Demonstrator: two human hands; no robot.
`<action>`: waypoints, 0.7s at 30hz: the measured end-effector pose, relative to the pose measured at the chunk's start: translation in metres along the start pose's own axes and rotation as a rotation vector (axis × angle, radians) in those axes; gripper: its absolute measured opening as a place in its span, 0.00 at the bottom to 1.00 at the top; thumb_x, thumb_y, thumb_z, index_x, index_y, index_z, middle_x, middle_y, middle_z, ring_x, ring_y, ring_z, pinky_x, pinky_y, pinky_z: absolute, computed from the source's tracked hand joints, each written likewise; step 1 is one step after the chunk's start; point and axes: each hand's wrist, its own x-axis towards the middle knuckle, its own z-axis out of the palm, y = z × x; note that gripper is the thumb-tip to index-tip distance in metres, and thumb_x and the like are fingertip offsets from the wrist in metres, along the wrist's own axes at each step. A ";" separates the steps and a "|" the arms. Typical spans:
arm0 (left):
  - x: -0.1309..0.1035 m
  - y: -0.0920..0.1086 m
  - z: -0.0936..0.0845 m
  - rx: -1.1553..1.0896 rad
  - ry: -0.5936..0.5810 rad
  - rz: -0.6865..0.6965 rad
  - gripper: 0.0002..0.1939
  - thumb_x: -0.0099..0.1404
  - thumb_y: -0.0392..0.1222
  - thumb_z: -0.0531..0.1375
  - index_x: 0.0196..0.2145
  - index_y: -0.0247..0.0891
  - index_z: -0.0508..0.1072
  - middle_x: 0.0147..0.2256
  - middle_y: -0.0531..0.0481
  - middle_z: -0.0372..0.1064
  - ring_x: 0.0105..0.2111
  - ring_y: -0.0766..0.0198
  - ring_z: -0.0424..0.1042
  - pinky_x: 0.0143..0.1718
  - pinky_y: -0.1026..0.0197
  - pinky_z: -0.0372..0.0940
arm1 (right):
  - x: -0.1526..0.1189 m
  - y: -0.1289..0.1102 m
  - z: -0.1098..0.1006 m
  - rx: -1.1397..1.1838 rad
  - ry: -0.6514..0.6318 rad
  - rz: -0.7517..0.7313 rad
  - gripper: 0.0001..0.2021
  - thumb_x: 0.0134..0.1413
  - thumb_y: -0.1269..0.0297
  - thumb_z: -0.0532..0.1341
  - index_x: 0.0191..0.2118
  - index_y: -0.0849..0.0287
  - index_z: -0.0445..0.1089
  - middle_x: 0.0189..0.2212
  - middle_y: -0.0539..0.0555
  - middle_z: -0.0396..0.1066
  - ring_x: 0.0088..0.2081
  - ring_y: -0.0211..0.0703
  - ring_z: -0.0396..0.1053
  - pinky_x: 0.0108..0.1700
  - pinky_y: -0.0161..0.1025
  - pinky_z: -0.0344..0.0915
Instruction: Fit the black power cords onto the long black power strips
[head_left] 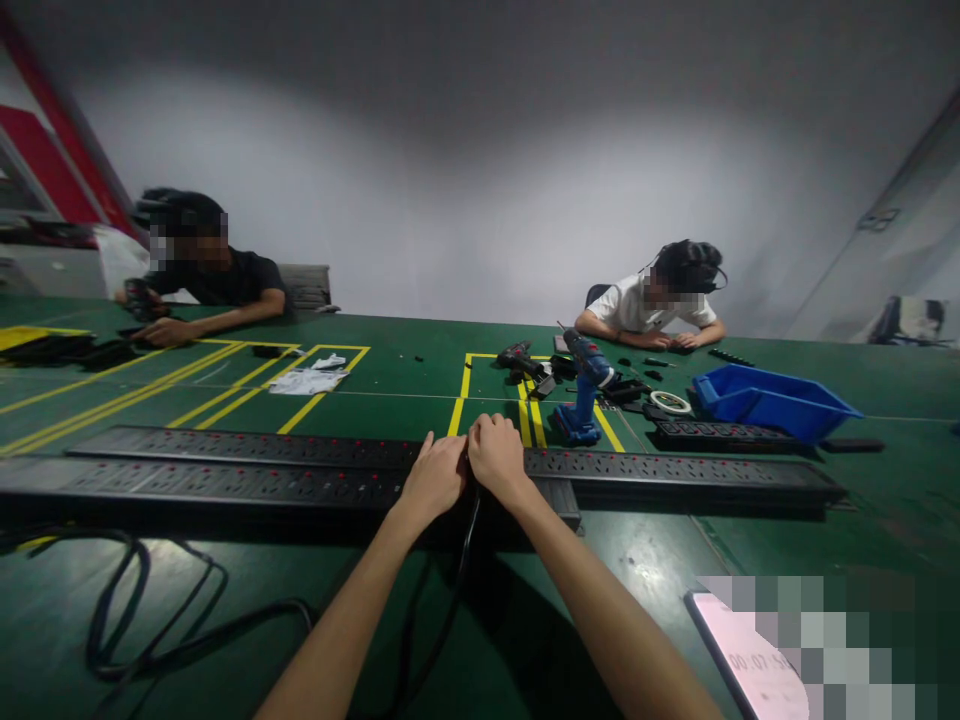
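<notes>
Two long black power strips with red-marked sockets lie across the green table, the nearer one and the farther one. Over their middle, my left hand and my right hand meet, both closed with fingers curled. A black cable runs down from between them toward me. What the fingertips pinch is hidden behind the hands. The right end of the nearer strip shows just right of my right wrist.
A blue cordless drill stands beyond the strips, near a blue bin and a tape roll. Coiled cable lies front left, a phone front right. Two people sit across the table.
</notes>
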 end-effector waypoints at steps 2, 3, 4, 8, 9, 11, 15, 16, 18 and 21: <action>0.000 -0.001 -0.001 -0.020 -0.004 0.013 0.18 0.67 0.35 0.49 0.51 0.40 0.69 0.52 0.45 0.72 0.55 0.55 0.68 0.67 0.41 0.43 | -0.012 0.000 -0.007 0.004 0.016 0.006 0.14 0.66 0.60 0.47 0.45 0.59 0.66 0.45 0.62 0.71 0.47 0.52 0.70 0.47 0.45 0.63; 0.000 -0.001 -0.002 -0.032 -0.007 0.015 0.17 0.67 0.36 0.49 0.51 0.41 0.69 0.52 0.45 0.72 0.54 0.55 0.68 0.66 0.40 0.44 | -0.018 0.000 -0.011 0.018 -0.020 0.026 0.14 0.65 0.59 0.47 0.46 0.59 0.65 0.44 0.62 0.72 0.45 0.52 0.71 0.45 0.45 0.63; 0.001 -0.002 -0.002 -0.045 -0.009 0.015 0.17 0.68 0.37 0.49 0.51 0.42 0.69 0.52 0.46 0.72 0.54 0.55 0.68 0.66 0.39 0.44 | -0.023 0.001 -0.014 0.037 -0.074 0.051 0.14 0.65 0.59 0.48 0.47 0.58 0.65 0.41 0.61 0.72 0.43 0.52 0.72 0.44 0.45 0.64; 0.002 -0.004 -0.003 -0.081 -0.012 -0.002 0.18 0.67 0.38 0.50 0.52 0.45 0.70 0.53 0.48 0.71 0.55 0.55 0.67 0.66 0.38 0.45 | -0.030 0.009 -0.016 0.180 -0.204 0.082 0.14 0.60 0.56 0.55 0.49 0.57 0.63 0.38 0.59 0.74 0.41 0.54 0.73 0.41 0.46 0.66; 0.003 -0.004 -0.003 -0.082 -0.010 -0.007 0.18 0.66 0.38 0.51 0.52 0.44 0.70 0.53 0.47 0.71 0.55 0.55 0.67 0.66 0.38 0.44 | -0.029 0.013 -0.014 0.251 -0.203 0.085 0.15 0.59 0.56 0.57 0.49 0.56 0.63 0.38 0.58 0.74 0.41 0.52 0.73 0.41 0.45 0.66; 0.003 -0.004 -0.002 -0.081 -0.009 -0.016 0.18 0.65 0.38 0.52 0.52 0.44 0.70 0.54 0.46 0.71 0.56 0.55 0.67 0.66 0.37 0.43 | -0.026 0.020 -0.007 0.447 -0.236 0.136 0.19 0.56 0.57 0.60 0.52 0.56 0.62 0.35 0.55 0.74 0.36 0.47 0.74 0.36 0.41 0.68; 0.005 -0.005 0.000 -0.075 -0.029 -0.020 0.17 0.64 0.38 0.53 0.50 0.44 0.71 0.54 0.47 0.71 0.56 0.54 0.67 0.66 0.36 0.44 | -0.019 0.030 0.008 0.871 -0.354 0.298 0.26 0.53 0.61 0.64 0.56 0.59 0.58 0.22 0.47 0.68 0.20 0.37 0.67 0.20 0.32 0.65; 0.006 -0.006 0.000 -0.073 -0.031 -0.018 0.17 0.64 0.39 0.53 0.50 0.43 0.71 0.54 0.47 0.71 0.56 0.54 0.66 0.66 0.37 0.44 | -0.018 0.030 0.009 0.947 -0.356 0.322 0.26 0.53 0.63 0.64 0.56 0.60 0.59 0.20 0.45 0.67 0.18 0.35 0.64 0.18 0.31 0.64; 0.006 -0.007 0.001 -0.067 -0.029 -0.015 0.18 0.64 0.39 0.52 0.50 0.43 0.71 0.54 0.47 0.71 0.56 0.54 0.66 0.66 0.37 0.43 | -0.017 0.030 0.009 1.071 -0.341 0.362 0.23 0.52 0.66 0.65 0.53 0.63 0.61 0.17 0.42 0.63 0.16 0.33 0.61 0.17 0.29 0.62; 0.006 -0.009 0.003 -0.066 -0.023 -0.004 0.18 0.65 0.40 0.52 0.51 0.43 0.71 0.54 0.46 0.71 0.57 0.54 0.66 0.66 0.37 0.44 | -0.016 0.027 0.004 1.210 -0.330 0.423 0.20 0.52 0.70 0.65 0.50 0.66 0.63 0.14 0.41 0.61 0.15 0.31 0.59 0.16 0.28 0.62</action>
